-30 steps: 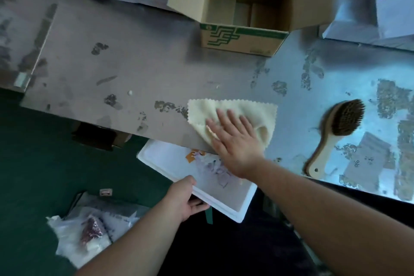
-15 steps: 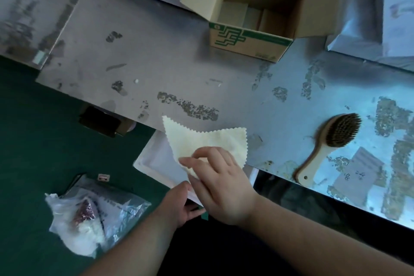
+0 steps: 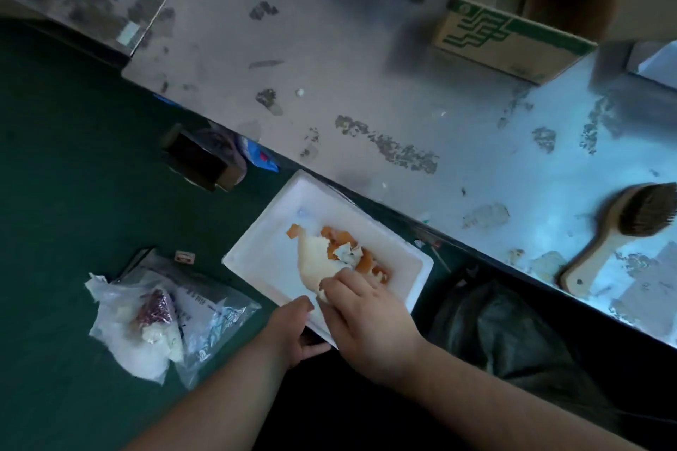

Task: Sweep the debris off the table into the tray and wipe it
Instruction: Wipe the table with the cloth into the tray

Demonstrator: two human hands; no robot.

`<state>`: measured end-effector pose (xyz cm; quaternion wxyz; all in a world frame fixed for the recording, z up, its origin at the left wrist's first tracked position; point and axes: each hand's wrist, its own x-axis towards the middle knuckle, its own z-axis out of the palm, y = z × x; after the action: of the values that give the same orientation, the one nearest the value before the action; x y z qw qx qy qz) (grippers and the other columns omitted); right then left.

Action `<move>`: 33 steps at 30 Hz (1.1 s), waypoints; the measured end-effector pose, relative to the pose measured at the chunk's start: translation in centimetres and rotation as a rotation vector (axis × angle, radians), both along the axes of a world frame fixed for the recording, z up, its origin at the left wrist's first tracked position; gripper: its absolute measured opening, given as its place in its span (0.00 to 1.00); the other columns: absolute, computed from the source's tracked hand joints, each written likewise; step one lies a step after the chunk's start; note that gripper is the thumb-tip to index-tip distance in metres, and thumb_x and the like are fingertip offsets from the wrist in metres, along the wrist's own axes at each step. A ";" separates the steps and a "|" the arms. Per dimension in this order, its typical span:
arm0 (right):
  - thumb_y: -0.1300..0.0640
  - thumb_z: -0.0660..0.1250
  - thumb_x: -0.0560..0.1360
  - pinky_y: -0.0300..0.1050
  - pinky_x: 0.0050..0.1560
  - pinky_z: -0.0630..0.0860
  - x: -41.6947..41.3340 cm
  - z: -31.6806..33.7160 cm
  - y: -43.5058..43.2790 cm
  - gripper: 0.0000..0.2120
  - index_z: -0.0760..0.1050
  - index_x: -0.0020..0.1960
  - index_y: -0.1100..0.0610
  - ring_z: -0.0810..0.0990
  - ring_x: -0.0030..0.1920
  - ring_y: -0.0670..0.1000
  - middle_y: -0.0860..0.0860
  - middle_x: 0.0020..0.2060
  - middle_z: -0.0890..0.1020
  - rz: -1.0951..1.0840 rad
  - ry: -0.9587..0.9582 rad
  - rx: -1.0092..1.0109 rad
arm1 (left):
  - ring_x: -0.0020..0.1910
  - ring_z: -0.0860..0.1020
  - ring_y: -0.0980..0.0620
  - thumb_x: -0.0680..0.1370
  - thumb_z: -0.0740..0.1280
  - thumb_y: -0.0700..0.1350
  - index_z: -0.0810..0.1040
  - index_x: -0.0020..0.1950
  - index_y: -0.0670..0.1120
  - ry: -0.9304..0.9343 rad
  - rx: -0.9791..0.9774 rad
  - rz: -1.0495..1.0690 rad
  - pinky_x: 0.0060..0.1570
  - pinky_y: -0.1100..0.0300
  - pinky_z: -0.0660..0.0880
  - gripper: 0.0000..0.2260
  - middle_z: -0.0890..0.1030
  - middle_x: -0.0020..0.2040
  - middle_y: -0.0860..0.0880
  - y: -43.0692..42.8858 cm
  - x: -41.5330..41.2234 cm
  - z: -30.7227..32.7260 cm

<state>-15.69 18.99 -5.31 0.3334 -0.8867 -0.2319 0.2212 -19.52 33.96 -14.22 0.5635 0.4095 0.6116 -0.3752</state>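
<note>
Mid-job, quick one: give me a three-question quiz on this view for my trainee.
1. True or false: the brush lies on the table, touched by no hand.
2. Fill in: the orange and white debris lies in the ____, whose near edge the left hand grips.
3. The cloth is held by: A) the left hand, B) the right hand, C) neither.
Key: 1 true; 2 tray; 3 B.

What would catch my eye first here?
The white tray, held at the table edge, with orange and white scraps in it. The right hand pinches a cream cloth over them while the left hand grips the tray's near edge. A wooden brush lies on the table at right.
</note>
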 end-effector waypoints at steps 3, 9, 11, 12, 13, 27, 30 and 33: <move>0.47 0.56 0.81 0.49 0.43 0.75 0.0 -2.4 1.3 0.11 0.73 0.50 0.51 0.77 0.46 0.54 0.47 0.47 0.75 -0.147 0.098 -0.073 | 0.57 0.81 0.37 0.79 0.63 0.42 0.75 0.55 0.44 0.072 0.045 0.041 0.49 0.38 0.83 0.07 0.81 0.55 0.39 1.7 -0.9 -1.2; 0.48 0.57 0.83 0.47 0.42 0.71 1.1 -7.2 2.5 0.10 0.67 0.43 0.46 0.76 0.48 0.52 0.44 0.45 0.72 -0.322 0.298 -0.231 | 0.54 0.81 0.38 0.79 0.67 0.50 0.75 0.63 0.43 0.123 0.051 0.003 0.30 0.47 0.82 0.16 0.80 0.58 0.39 4.1 -0.7 -5.1; 0.48 0.57 0.83 0.46 0.43 0.70 1.6 -8.8 2.6 0.10 0.66 0.43 0.46 0.76 0.49 0.53 0.45 0.46 0.72 -0.321 0.329 -0.294 | 0.57 0.78 0.39 0.79 0.68 0.53 0.74 0.64 0.43 0.134 0.056 0.003 0.32 0.47 0.82 0.19 0.78 0.60 0.40 4.0 -0.2 -6.0; 0.47 0.57 0.83 0.46 0.43 0.70 1.9 -9.3 2.6 0.10 0.67 0.43 0.47 0.77 0.49 0.54 0.45 0.46 0.72 -0.310 0.333 -0.320 | 0.57 0.77 0.39 0.79 0.69 0.53 0.74 0.65 0.43 0.130 0.063 0.010 0.34 0.46 0.82 0.20 0.77 0.60 0.40 3.9 0.2 -6.4; 0.47 0.57 0.83 0.47 0.44 0.72 2.2 -9.7 2.6 0.10 0.68 0.44 0.48 0.77 0.49 0.55 0.46 0.47 0.73 -0.303 0.337 -0.337 | 0.57 0.76 0.39 0.79 0.69 0.54 0.73 0.66 0.43 0.130 0.060 0.015 0.36 0.45 0.82 0.21 0.76 0.58 0.40 3.7 0.8 -6.8; 0.47 0.56 0.82 0.51 0.51 0.78 6.9 -14.9 3.7 0.15 0.78 0.58 0.52 0.80 0.52 0.59 0.53 0.55 0.79 -0.057 0.255 -0.645 | 0.57 0.78 0.46 0.82 0.61 0.59 0.69 0.76 0.52 0.108 -0.191 -0.101 0.55 0.45 0.76 0.24 0.78 0.61 0.49 3.2 3.4 -8.4; 0.46 0.57 0.82 0.49 0.51 0.78 7.2 -14.6 4.4 0.15 0.79 0.58 0.52 0.80 0.52 0.57 0.51 0.55 0.80 -0.030 0.243 -0.659 | 0.55 0.81 0.48 0.81 0.62 0.57 0.74 0.71 0.50 0.093 -0.168 -0.114 0.51 0.48 0.78 0.21 0.81 0.57 0.50 4.4 2.6 -7.7; 0.46 0.58 0.81 0.49 0.50 0.78 7.0 -13.6 5.2 0.15 0.78 0.56 0.52 0.80 0.51 0.57 0.51 0.54 0.80 0.016 0.257 -0.657 | 0.54 0.81 0.49 0.81 0.62 0.56 0.76 0.67 0.49 0.070 -0.122 -0.134 0.48 0.50 0.78 0.18 0.81 0.58 0.49 5.3 2.5 -6.8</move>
<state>-8.71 24.18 -18.88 0.0550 -0.9097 -0.1116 0.3962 -17.02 39.22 -20.99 0.5394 0.4011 0.5778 -0.4629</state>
